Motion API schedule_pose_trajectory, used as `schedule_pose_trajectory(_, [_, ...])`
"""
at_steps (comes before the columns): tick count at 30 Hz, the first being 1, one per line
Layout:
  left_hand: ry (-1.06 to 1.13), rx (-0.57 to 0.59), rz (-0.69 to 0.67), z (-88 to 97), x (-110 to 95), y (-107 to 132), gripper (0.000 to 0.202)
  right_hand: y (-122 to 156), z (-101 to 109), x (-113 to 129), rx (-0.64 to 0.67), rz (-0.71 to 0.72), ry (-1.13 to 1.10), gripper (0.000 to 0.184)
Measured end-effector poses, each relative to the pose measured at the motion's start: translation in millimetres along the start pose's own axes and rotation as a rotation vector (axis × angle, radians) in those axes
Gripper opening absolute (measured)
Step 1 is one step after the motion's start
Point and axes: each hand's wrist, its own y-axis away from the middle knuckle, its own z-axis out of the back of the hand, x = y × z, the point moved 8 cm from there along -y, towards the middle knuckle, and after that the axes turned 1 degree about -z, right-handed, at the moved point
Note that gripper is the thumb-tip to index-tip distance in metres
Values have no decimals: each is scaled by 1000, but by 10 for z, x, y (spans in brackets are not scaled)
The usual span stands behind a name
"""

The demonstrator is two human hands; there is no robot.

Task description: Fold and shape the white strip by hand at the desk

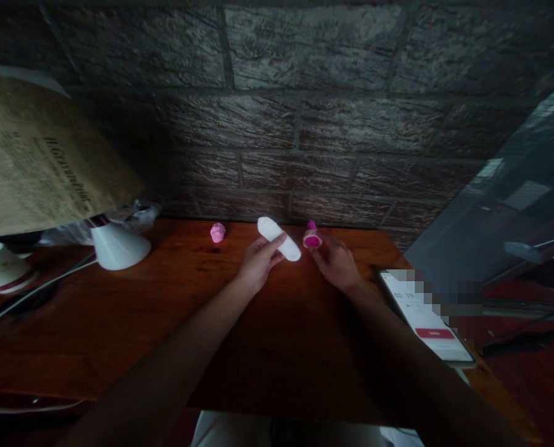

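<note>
Fingers [270, 247] of the left hand [257, 264] curl around the lower part of a white oblong piece [279, 238], which slants up and away from the hand toward the wall. Fingers of the right hand [335, 261] pinch a small pink piece [312, 237] with a brighter magenta tip standing upright above the fingertips. The two held things are just beside each other but not touching, and both hands hover over the far half of the worktop [165, 323], a reddish-brown wooden surface. Both bare forearms reach in from the bottom edge, one from each side.

Nearer on the right, a phone [428, 320] lies flat at the worktop's edge, its screen lit with a red bar; part of the screen is blurred out. On the left, a white cone-shaped lamp base [118, 246] stands with a pale cable [35, 292] trailing from it toward the left edge. Further left sits another white rounded object [0, 267], only partly in view. A small pink lump [218, 232] rests alone near the far edge, to the left of the hands and well apart from them. Above the lamp base a sheet of old newspaper [39, 161] hangs over the left corner. Behind everything rises a dark brick-pattern wall [304, 124].
</note>
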Motion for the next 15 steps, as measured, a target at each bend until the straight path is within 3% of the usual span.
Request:
schedule_pose_trajectory(6, [-20,34,-23,-26,-7,-3,29,14,187,37,-151,-83,-38,35])
schedule_pose_trajectory(8, [-41,34,-36,-30,-11,-1,28,28,222,86,-146,-133,-138,34])
schedule_pose_trajectory(15, [-114,89,-141,-77,-88,10,22,159,-189,290,230,-337,-639,43])
